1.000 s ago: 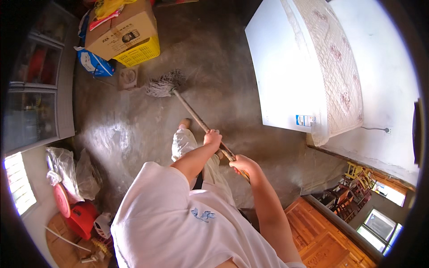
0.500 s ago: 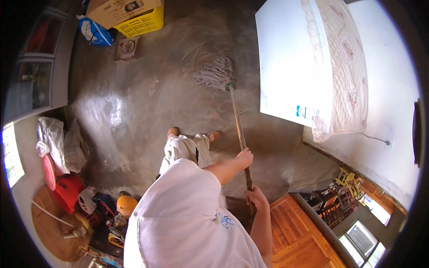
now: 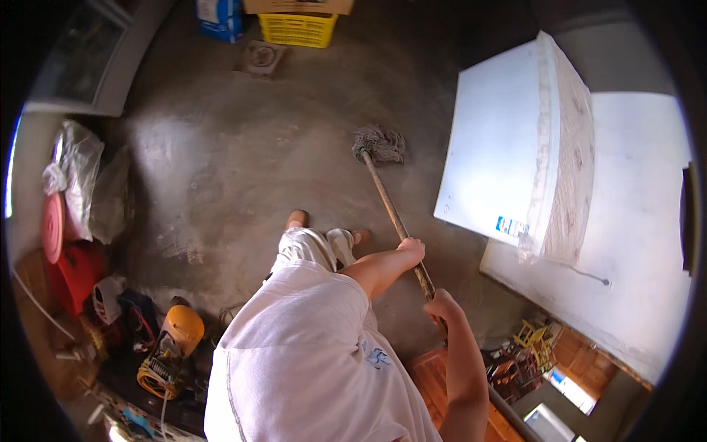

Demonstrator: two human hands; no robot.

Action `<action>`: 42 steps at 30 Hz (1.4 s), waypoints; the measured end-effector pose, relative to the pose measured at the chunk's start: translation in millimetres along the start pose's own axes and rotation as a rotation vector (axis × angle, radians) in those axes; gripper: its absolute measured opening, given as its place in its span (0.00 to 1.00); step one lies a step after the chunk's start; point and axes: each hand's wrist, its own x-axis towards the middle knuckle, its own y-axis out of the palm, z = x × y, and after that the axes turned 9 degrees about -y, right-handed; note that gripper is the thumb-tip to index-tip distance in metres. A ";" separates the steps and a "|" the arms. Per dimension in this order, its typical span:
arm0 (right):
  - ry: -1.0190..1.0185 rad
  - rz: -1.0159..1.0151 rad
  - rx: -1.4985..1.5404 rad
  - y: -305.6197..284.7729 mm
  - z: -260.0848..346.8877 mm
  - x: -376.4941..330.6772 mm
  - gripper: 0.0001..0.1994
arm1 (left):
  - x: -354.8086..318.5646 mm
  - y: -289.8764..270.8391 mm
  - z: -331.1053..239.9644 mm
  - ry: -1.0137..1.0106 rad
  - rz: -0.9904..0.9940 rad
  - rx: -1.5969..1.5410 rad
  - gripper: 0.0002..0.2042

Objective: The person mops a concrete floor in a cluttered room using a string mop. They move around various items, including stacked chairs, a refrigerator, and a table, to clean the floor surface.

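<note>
A string mop (image 3: 381,143) rests its grey strands on the dark concrete floor, fanned out to the right of the handle's foot. Its wooden handle (image 3: 384,197) slants from there down toward my right side. My left hand (image 3: 411,252) reaches across my body and is closed round the middle of the handle. Nearer its top end, my right hand (image 3: 444,306) is wrapped round the same handle, the forearm coming up from the lower right. Part of the handle's end is hidden by the right hand and arm.
A white chest-like appliance (image 3: 490,140) with a lace cover stands on the right. Yellow crate (image 3: 298,31), blue bag (image 3: 219,18) and a square floor piece (image 3: 261,58) lie ahead. Left are a red bucket (image 3: 76,276) and a machine with a yellow tank (image 3: 183,328).
The mop head has swung to the right, and its strands now trail right instead of left. Both hands have kept their grip and shifted slightly right. The whole view has turned somewhat.
</note>
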 end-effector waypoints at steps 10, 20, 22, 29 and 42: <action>-0.238 -0.009 -0.411 77.9 211.5 27.8 0.05 | -145.9 -46.9 226.2 -0.366 -0.156 -0.162 0.13; -0.574 -0.118 -0.924 211.3 360.5 26.2 0.07 | -277.3 47.4 374.6 -0.791 -0.577 -0.229 0.05; -0.641 -0.168 -0.936 234.4 366.6 19.1 0.12 | -300.4 64.9 378.3 -0.889 -0.564 -0.355 0.04; -0.591 -0.057 -0.937 253.6 312.4 59.0 0.15 | -305.3 112.3 334.1 -0.906 -0.533 -0.276 0.05; -0.515 -0.180 -0.764 100.5 76.8 84.1 0.13 | -123.3 121.7 138.7 -0.728 -0.442 -0.286 0.07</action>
